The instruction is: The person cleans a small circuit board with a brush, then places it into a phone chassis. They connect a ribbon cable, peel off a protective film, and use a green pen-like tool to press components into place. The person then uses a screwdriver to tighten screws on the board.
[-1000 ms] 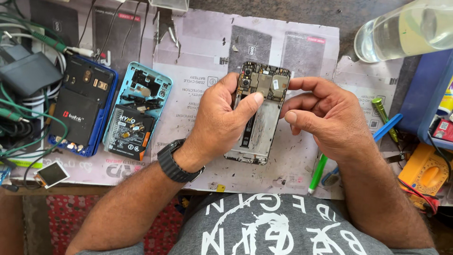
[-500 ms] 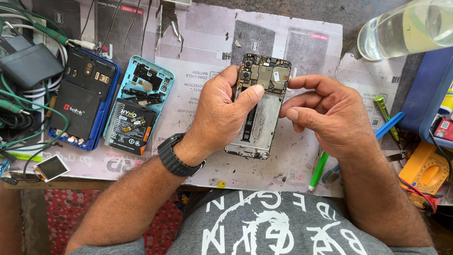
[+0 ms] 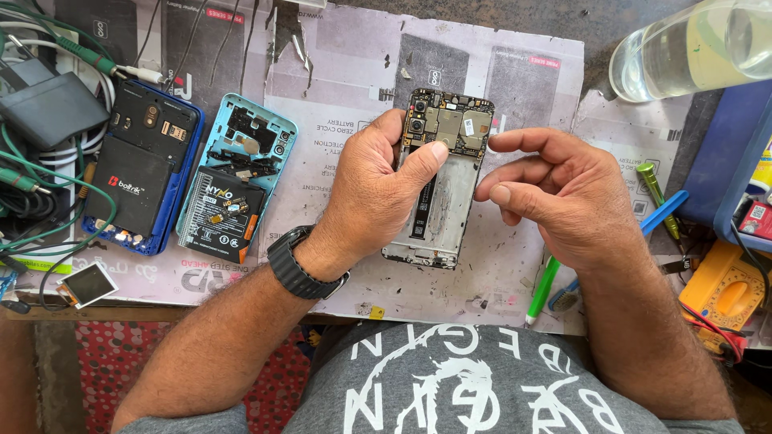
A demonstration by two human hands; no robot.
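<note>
In the head view, the left hand (image 3: 378, 193) grasps an opened smartphone (image 3: 438, 181) whose back cover is off: the fingers wrap its left edge and the thumb (image 3: 422, 161) presses across the frame just below the exposed circuit board. The phone is lifted slightly at its top end above the paper-covered workbench (image 3: 338, 88), its lower end near or on the paper; which one I cannot tell. The right hand (image 3: 563, 197) hovers just beside the phone's right edge, fingers loosely curled and holding nothing that shows.

Judging by what lies open, disassembly is well along: the cover is gone, the board is bare, and the long bay under the board looks empty, as if the battery is out. The board itself remains seated in the frame.

To the left lie two other stripped phones, a dark blue one (image 3: 145, 169) and a light blue one (image 3: 237, 177) with its battery in place, beside a tangle of green cables (image 3: 36, 185). To the right rest a green screwdriver (image 3: 543, 289), a blue pry tool (image 3: 663, 213), a yellow multimeter (image 3: 728, 289) and a clear plastic bottle (image 3: 691, 48)
</note>
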